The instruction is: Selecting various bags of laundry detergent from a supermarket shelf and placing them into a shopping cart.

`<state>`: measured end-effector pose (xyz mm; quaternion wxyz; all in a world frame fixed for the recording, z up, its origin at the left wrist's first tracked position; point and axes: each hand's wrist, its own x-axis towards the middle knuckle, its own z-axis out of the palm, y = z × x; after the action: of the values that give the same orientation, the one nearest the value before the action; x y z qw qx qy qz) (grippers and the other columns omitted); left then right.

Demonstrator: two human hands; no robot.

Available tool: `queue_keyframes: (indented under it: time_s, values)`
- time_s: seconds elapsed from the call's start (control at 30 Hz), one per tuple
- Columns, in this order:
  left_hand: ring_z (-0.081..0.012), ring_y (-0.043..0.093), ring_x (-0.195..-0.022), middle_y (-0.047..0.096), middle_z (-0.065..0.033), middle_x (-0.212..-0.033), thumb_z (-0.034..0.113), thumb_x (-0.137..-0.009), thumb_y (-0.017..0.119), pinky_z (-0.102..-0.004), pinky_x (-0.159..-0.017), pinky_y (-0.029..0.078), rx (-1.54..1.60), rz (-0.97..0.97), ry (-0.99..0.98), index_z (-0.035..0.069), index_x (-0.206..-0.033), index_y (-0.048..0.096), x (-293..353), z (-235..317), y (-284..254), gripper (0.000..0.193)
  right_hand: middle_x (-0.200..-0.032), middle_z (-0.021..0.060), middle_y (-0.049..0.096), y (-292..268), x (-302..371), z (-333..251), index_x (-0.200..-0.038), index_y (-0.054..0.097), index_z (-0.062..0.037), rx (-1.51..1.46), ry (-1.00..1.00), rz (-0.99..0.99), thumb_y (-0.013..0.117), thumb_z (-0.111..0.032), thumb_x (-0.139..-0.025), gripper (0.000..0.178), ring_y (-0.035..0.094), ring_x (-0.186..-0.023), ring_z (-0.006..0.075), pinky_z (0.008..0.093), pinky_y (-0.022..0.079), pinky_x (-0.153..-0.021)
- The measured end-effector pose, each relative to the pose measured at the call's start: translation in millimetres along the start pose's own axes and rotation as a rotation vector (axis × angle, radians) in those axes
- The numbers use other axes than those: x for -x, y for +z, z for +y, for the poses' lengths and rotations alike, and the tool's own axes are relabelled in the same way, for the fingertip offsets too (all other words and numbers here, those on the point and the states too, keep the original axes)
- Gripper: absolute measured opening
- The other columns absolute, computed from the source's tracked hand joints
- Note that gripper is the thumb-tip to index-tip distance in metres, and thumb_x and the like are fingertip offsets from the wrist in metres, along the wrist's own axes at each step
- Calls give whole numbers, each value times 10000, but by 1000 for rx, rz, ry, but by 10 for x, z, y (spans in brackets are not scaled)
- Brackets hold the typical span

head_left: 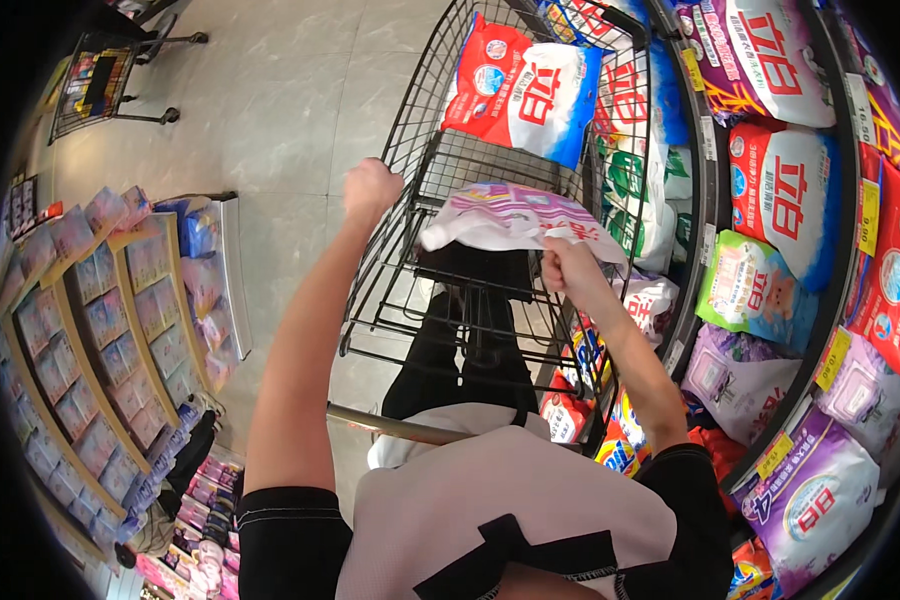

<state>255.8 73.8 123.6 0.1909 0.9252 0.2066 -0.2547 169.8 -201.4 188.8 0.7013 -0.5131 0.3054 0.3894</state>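
A white-and-purple bag is grasped at its near right edge by the right hand, the nearer one; its long axis is laid left to right over the cart, rightward of the left hand, which is clenched beside the cart; whether anything is gripped cannot be told. Pinkish lettering is printed on the bag; yellow price labels are seen at right

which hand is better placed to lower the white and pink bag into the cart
Right, most likely: the right hand grips the white and pink bag over the cart, while the left hand is closed near the cart's left side, apart from the bag.
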Motion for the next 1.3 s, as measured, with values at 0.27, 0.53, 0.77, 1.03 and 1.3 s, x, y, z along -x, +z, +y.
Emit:
queue_keyframes:
  time_s: [0.27,0.53,0.77,1.03,1.3]
  values:
    - [-361,561,-746,557,-261,-727,123,-619,487,-375,-689,458,-45,71,88,-61,-691,576,108,117,-39,216,-396,27,322,-57,-115,-350,-460,355,-50,246,10,-66,423,-177,-774,345,278,-330,105,245,204,-333]
    - [-357,559,-771,558,-261,-762,111,-630,490,-383,-692,457,-12,72,0,-35,-732,574,42,85,24,197,-427,8,315,-389,-36,-715,-562,351,-75,276,124,-119,416,-176,-785,253,255,-345,84,229,179,-338]
    - [-358,552,-800,559,-256,-799,124,-632,503,-382,-707,454,52,6,-75,-45,-760,572,-3,40,9,223,-459,9,329,-489,87,-1115,-589,353,-78,515,266,10,426,-173,-783,229,286,-367,96,226,209,-346]
    - [-362,545,-821,558,-252,-826,133,-641,505,-383,-727,446,33,-10,-75,-33,-780,582,58,105,-42,230,-459,33,363,-728,8,-1118,-579,369,-48,697,291,27,424,-153,-763,218,336,-364,114,246,234,-322]
    - [-364,542,-827,559,-249,-832,121,-638,503,-385,-727,444,-19,14,-55,-32,-792,580,93,136,-79,230,-462,49,385,-798,-189,-894,-607,379,-37,681,451,49,445,-152,-763,204,361,-359,138,257,266,-324]
